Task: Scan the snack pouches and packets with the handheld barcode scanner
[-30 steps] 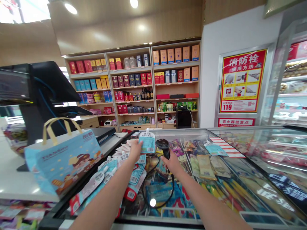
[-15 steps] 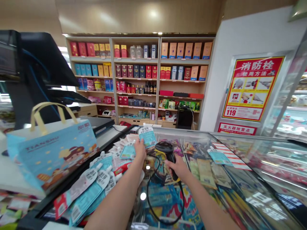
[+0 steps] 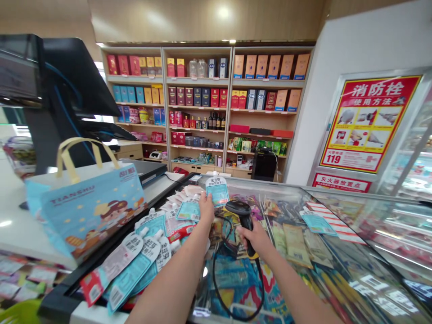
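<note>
My left hand [image 3: 206, 208] grips a teal and white spouted pouch [image 3: 218, 191] and holds it upright above the glass lid of a chest freezer [image 3: 324, 270]. My right hand [image 3: 255, 237] is closed round the handle of a black barcode scanner [image 3: 240, 212], whose head sits just right of the pouch. The scanner's black cable [image 3: 236, 292] loops down over the glass toward me. A heap of similar teal and pink pouches [image 3: 145, 252] lies on the freezer lid to the left of my arms.
A light blue cartoon-printed tote bag [image 3: 86, 207] with yellow handles stands on the white counter [image 3: 20, 229] at left, in front of a black till monitor [image 3: 50, 94]. One more pouch [image 3: 315, 222] lies on the glass at right. Shelves of boxed goods [image 3: 202, 103] fill the back wall.
Both hands have stayed on the pouch and the scanner. The view has shifted, so that the hands, pouch and scanner sit slightly further right in the picture.
</note>
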Demonstrator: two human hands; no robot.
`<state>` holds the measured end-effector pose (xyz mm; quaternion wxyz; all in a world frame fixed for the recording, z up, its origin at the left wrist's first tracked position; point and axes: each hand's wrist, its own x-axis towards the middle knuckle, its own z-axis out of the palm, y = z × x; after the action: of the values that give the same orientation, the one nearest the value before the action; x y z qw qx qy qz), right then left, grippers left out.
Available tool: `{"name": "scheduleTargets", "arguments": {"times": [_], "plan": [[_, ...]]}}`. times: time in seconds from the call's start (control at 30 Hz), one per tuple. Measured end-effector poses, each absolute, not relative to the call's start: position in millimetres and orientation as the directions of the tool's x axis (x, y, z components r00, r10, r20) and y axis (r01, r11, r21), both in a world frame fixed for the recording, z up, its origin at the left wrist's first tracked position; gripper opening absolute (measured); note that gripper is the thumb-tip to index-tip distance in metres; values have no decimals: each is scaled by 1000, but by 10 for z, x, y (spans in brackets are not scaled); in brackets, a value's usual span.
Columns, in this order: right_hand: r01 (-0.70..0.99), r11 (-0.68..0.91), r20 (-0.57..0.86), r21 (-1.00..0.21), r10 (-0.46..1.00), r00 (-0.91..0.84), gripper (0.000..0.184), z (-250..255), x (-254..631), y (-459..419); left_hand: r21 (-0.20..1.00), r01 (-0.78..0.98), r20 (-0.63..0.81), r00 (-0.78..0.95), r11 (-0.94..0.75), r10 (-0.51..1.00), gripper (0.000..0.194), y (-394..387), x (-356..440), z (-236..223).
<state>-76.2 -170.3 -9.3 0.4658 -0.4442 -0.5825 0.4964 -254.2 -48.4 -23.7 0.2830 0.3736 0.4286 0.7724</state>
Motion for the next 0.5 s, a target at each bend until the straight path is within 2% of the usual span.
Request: {"name": "scheduleTargets", "arguments": {"times": [0.13,0.37,0.5], "plan": [[56,112,101,-992,979,-177,30,-73,-752,-1715,878,-141,319,-543,-458,777,14,-491,-2521,-226],[55,86,77,-995,986,-149,28,-23,-781,-1694,879,-253,211,-556,-405,804,3,-565,-2474,-88],[53,88,82,-995,992,-91,29,56,-691,-1623,853,-446,37,-468,-272,883,6,-624,-2288,-52]]}}
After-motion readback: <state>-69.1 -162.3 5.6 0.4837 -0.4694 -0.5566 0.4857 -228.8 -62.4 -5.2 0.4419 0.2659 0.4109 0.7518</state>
